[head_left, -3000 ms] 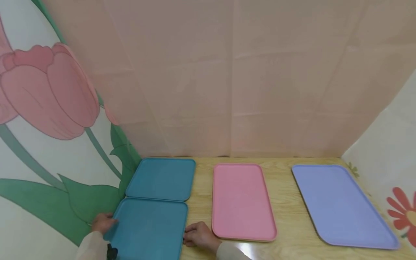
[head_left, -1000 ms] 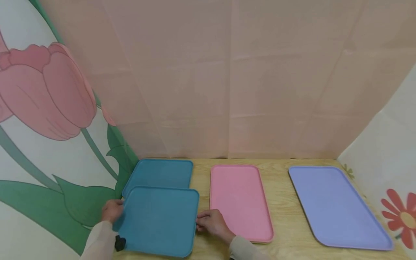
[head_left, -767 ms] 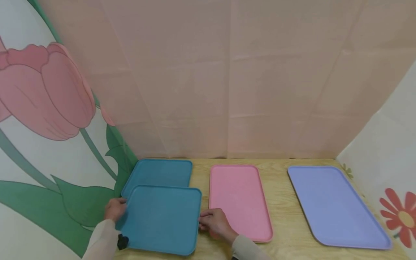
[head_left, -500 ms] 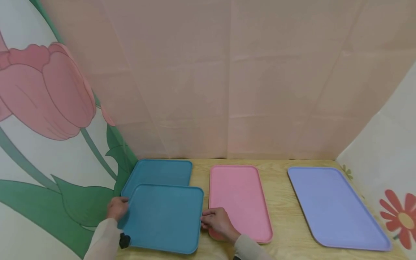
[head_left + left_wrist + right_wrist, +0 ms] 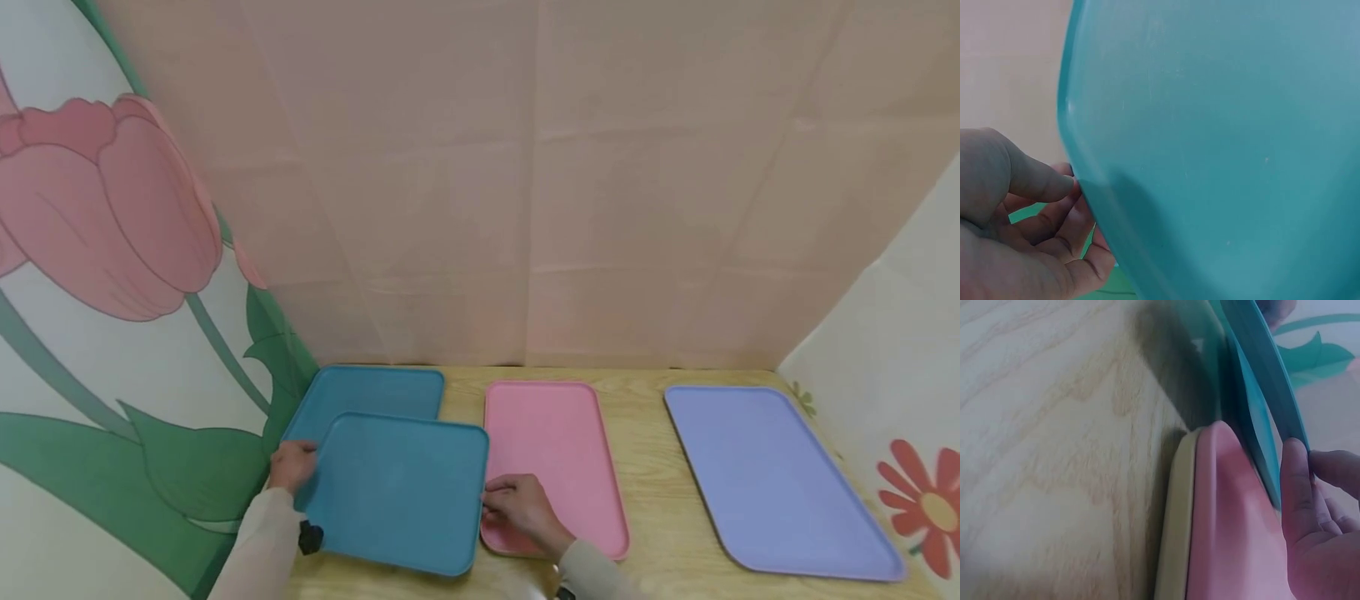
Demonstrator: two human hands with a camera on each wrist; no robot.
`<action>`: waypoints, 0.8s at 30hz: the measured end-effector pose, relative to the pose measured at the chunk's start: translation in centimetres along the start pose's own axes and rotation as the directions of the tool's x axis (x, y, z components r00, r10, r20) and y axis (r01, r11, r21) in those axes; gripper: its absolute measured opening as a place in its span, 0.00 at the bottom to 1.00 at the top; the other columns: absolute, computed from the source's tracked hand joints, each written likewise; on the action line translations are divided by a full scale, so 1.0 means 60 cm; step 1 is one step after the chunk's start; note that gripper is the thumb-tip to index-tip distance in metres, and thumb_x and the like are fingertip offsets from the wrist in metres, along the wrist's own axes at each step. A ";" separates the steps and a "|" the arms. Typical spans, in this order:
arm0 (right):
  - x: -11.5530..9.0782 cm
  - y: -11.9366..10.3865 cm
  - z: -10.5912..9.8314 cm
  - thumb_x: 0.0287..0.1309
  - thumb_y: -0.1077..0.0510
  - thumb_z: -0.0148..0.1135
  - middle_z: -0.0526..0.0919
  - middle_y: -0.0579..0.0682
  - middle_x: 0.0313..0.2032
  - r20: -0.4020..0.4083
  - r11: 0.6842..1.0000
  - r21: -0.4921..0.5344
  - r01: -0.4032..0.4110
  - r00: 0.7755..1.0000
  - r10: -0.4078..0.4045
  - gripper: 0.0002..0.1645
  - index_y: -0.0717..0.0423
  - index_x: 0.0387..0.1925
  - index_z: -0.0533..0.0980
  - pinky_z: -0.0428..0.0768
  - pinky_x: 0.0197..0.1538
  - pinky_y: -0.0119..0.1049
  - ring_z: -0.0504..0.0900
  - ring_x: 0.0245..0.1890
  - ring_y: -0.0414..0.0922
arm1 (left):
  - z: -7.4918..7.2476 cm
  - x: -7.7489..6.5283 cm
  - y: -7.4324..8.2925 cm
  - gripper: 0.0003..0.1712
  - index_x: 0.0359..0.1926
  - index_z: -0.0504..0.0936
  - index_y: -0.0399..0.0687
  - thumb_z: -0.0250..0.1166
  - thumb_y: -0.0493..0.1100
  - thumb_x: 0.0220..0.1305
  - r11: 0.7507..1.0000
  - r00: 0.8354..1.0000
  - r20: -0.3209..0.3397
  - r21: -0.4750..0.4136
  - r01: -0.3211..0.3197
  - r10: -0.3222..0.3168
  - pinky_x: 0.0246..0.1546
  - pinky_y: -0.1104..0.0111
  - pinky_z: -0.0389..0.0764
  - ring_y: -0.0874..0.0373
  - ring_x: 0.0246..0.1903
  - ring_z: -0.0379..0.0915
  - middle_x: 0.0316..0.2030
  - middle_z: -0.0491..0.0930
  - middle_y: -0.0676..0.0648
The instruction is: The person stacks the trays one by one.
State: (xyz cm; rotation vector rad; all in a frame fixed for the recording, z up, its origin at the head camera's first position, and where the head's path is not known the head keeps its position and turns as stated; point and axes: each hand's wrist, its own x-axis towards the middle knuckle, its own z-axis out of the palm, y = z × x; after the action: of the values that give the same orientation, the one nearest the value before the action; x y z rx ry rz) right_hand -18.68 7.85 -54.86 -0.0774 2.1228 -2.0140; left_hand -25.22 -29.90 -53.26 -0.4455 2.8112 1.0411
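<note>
A teal tray (image 5: 397, 492) is held up off the table by both hands, slightly turned. At its left edge my left hand (image 5: 292, 465) pinches the rim between thumb and fingers, which shows closely in the left wrist view. My right hand (image 5: 521, 504) pinches the opposite rim, its fingers over the pink tray (image 5: 555, 442). A second teal tray (image 5: 375, 392) lies behind, its front part hidden by the held one. Below the pink tray, the right wrist view shows a cream tray edge (image 5: 1177, 506).
To the right a lavender tray (image 5: 780, 475) lies on the wooden table (image 5: 652, 483). A tulip-printed wall (image 5: 135, 225) stands close by the left arm. Plain pinkish sheeting (image 5: 525, 183) closes off the back, and a flower-printed wall (image 5: 915, 358) bounds the right side.
The front teal tray has been lifted from the table and moved right and away, overlapping the rear teal tray and reaching the pink one. Both hands have moved with it.
</note>
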 end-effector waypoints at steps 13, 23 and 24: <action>0.012 0.041 -0.024 0.53 0.71 0.67 0.86 0.62 0.28 -0.037 0.999 0.036 -0.013 0.999 0.014 0.15 0.81 0.39 0.78 0.86 0.31 0.36 0.84 0.24 0.43 | 0.017 0.017 0.029 0.22 0.53 0.80 0.24 0.50 0.29 0.62 0.999 0.998 -0.041 -0.018 -0.041 0.041 0.53 0.44 0.76 0.29 0.56 0.70 0.54 0.76 0.26; -0.003 0.028 -0.036 0.55 0.70 0.67 0.86 0.64 0.30 -0.078 0.998 0.054 -0.036 0.996 0.040 0.16 0.82 0.41 0.78 0.86 0.32 0.39 0.85 0.25 0.45 | 0.020 0.024 0.060 0.22 0.54 0.80 0.26 0.51 0.29 0.62 0.999 0.999 -0.030 -0.035 -0.034 0.033 0.53 0.45 0.77 0.32 0.56 0.71 0.55 0.77 0.28; -0.004 0.027 -0.038 0.55 0.70 0.67 0.86 0.64 0.29 -0.083 0.998 0.052 -0.041 0.996 0.045 0.16 0.81 0.41 0.78 0.86 0.32 0.39 0.85 0.25 0.45 | 0.021 0.025 0.062 0.22 0.55 0.80 0.26 0.51 0.29 0.62 0.999 0.999 -0.026 -0.033 -0.035 0.034 0.53 0.45 0.76 0.32 0.56 0.71 0.55 0.77 0.28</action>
State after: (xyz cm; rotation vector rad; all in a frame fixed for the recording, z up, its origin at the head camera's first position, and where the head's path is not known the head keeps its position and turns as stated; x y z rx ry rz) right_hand -18.71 10.23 -56.37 0.0612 2.1020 -2.0793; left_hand -27.79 -26.76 -52.21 -0.4181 2.8374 1.0978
